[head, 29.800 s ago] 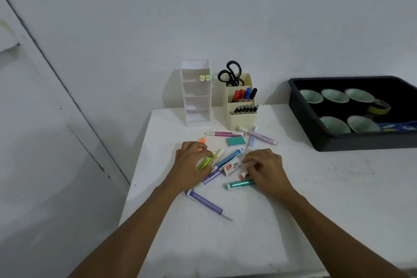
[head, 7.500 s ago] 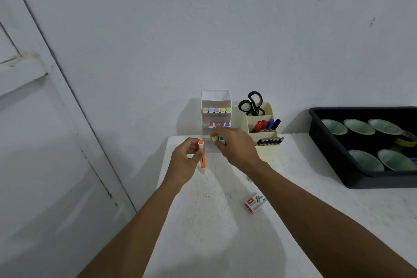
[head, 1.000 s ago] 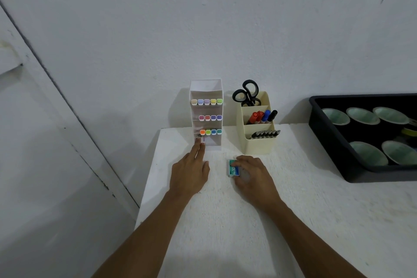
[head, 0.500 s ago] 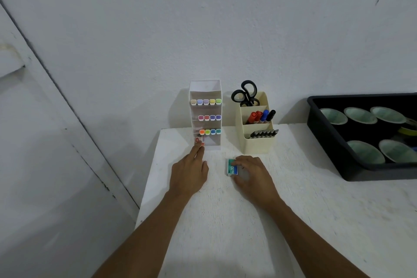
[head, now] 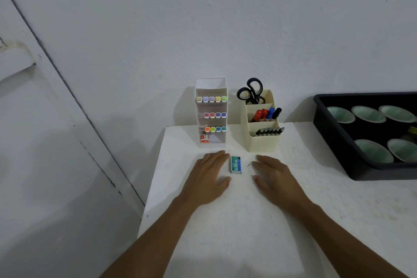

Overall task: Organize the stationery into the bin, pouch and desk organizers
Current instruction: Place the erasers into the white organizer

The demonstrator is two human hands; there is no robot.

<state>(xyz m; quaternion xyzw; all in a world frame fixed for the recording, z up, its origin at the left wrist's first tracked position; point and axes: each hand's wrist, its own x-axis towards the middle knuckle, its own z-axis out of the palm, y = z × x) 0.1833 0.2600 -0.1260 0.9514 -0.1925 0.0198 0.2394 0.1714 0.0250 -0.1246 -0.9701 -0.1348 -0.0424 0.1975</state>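
Note:
A small teal staple box (head: 235,164) lies on the white table (head: 248,221) between my hands. My left hand (head: 208,174) rests flat just left of it, fingers straight. My right hand (head: 272,175) lies flat to its right, apart from it. Behind stands a white tiered organizer (head: 211,88) with three rows of coloured highlighters and a small red box (head: 204,139) in its bottom shelf. Next to it a cream organizer (head: 262,140) holds black scissors (head: 251,90), markers and dark pens.
A black bin (head: 334,142) with several pale green bowls sits at the right on the table. The table's left edge runs close to my left hand. A white wall stands right behind the organizers.
My left hand pulled back from the white organizer's bottom shelf, leaving the red box inside. My right hand let go of the teal staple box and moved right of it.

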